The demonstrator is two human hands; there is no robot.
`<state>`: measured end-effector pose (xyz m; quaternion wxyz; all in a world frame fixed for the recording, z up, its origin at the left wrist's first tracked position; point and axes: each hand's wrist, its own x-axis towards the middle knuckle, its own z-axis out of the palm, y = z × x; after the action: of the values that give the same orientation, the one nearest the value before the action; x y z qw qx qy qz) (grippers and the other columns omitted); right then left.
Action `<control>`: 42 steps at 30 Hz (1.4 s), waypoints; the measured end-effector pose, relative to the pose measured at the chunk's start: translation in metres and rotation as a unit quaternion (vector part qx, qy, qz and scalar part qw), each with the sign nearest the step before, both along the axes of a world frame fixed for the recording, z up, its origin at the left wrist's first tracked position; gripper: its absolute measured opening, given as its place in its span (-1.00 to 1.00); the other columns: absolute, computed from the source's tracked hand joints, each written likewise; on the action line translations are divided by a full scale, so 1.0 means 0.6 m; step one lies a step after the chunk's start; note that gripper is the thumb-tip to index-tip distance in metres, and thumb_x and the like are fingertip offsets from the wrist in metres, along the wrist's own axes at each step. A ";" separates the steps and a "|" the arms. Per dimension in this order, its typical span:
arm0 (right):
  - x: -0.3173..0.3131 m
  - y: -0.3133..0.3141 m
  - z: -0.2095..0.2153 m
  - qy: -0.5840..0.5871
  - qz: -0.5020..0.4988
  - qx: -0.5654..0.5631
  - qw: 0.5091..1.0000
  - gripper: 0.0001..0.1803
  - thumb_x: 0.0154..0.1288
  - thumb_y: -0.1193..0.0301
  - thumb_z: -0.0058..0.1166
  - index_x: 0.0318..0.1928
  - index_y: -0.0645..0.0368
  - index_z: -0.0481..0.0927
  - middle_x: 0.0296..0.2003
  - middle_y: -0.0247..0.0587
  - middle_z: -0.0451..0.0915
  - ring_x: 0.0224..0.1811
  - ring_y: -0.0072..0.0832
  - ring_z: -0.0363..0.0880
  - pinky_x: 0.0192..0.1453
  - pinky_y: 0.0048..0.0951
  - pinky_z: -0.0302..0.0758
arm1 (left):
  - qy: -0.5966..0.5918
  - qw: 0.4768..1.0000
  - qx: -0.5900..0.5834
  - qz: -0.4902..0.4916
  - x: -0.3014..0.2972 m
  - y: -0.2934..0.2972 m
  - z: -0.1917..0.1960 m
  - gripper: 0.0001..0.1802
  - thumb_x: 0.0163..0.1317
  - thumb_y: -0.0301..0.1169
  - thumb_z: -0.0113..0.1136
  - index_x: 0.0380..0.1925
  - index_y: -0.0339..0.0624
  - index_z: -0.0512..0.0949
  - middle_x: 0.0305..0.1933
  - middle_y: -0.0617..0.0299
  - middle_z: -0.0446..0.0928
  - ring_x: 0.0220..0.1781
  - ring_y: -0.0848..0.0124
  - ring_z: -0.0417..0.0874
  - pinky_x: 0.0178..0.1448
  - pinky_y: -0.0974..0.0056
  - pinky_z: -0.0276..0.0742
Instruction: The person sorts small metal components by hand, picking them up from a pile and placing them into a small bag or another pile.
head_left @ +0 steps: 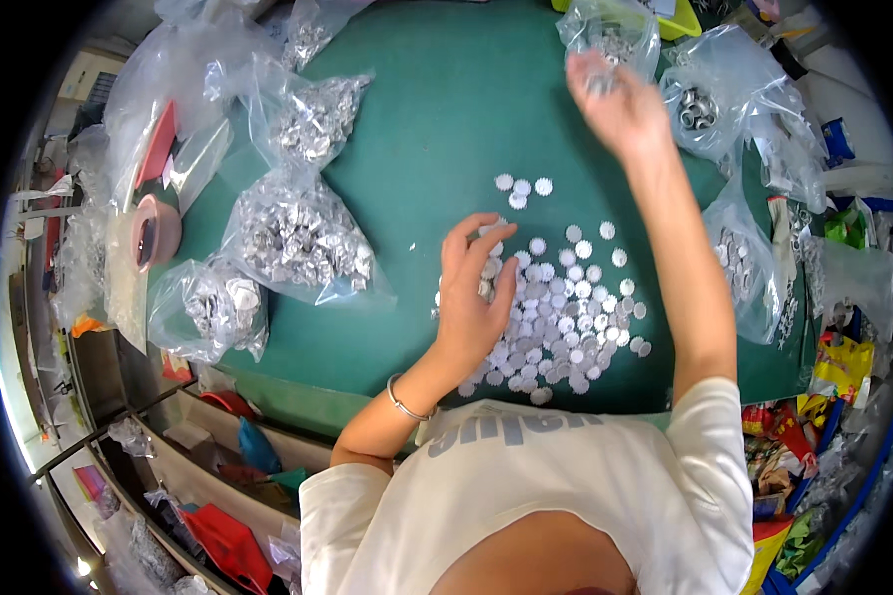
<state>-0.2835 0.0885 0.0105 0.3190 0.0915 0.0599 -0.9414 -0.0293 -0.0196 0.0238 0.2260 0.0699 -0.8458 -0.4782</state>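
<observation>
A heap of small silvery-white discs with scalloped edges lies spread on the green tabletop. My left hand is at the heap's left side, fingers curved and thumb held apart, with discs visible in the gap between them. Beyond the heap, a few similar discs form a small separate group. My right hand is stretched to the far right, by a clear plastic bag of small metal pieces. Motion smears its fingers, and whether they hold anything is hidden.
At left, clear bags of silvery metal parts stand beside a pink round container. More bags line the right side, one with dark rings. A yellow-green tray sits at the far edge. Open drawers are below left.
</observation>
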 end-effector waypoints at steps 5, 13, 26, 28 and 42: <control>-0.145 -0.003 -0.038 0.039 -0.257 0.186 0.948 -0.72 0.31 0.27 -0.21 -0.06 0.13 0.41 -0.14 -0.19 0.47 -0.13 -0.28 0.42 0.04 -0.12 0.39 | -0.042 0.998 -0.041 0.035 0.051 -0.023 -0.033 -0.66 0.00 -0.63 0.12 -0.15 -0.23 0.49 0.04 0.01 0.35 0.09 0.09 0.37 0.13 0.17 0.29; 0.160 0.075 0.062 0.480 0.165 0.484 0.713 -0.50 0.28 0.27 -0.08 0.14 0.32 0.29 -0.01 -0.05 0.46 0.05 -0.24 0.43 0.17 -0.36 0.36 | -0.109 0.990 -0.079 -0.029 0.130 -0.034 -0.053 -0.43 -0.05 -0.50 0.26 0.04 -0.22 0.37 0.27 -0.07 0.14 0.31 -0.08 0.11 0.29 -0.01 0.10; 0.453 0.241 -0.027 0.670 0.127 0.692 0.237 -0.27 -0.16 0.22 0.30 0.13 -0.02 0.40 0.27 -0.22 0.16 0.36 -0.10 -0.04 0.33 0.06 -0.09 | -0.134 0.949 -0.283 -0.042 0.161 -0.004 -0.111 -0.28 -0.02 -0.25 0.27 0.17 -0.15 0.24 0.37 -0.03 -0.04 0.36 -0.16 -0.05 0.28 -0.28 -0.07; 0.443 0.244 -0.030 0.666 0.105 0.699 0.236 -0.32 -0.13 0.24 0.28 0.12 -0.02 0.42 0.26 -0.22 0.18 0.35 -0.13 -0.02 0.34 0.04 -0.08 | -0.111 0.949 -0.295 -0.010 0.152 -0.010 -0.112 -0.30 -0.02 -0.29 0.27 0.16 -0.16 0.25 0.37 -0.01 -0.01 0.36 -0.16 -0.03 0.28 -0.26 -0.06; 0.490 0.276 -0.047 0.616 0.010 0.709 0.343 -0.44 0.04 0.31 0.19 0.10 0.09 0.42 0.23 -0.11 0.19 0.32 -0.02 0.03 0.31 0.00 0.00 | -0.069 0.960 -0.240 -0.124 0.222 0.098 -0.090 -0.61 0.02 -0.51 0.16 -0.08 -0.05 0.49 0.27 0.05 0.18 0.33 -0.02 0.11 0.26 -0.29 -0.03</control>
<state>0.0102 0.2539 -0.0175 0.0170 -0.3231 0.8854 -0.3337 0.1042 0.0390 -0.0304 0.1167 -0.0589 -0.9513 -0.2793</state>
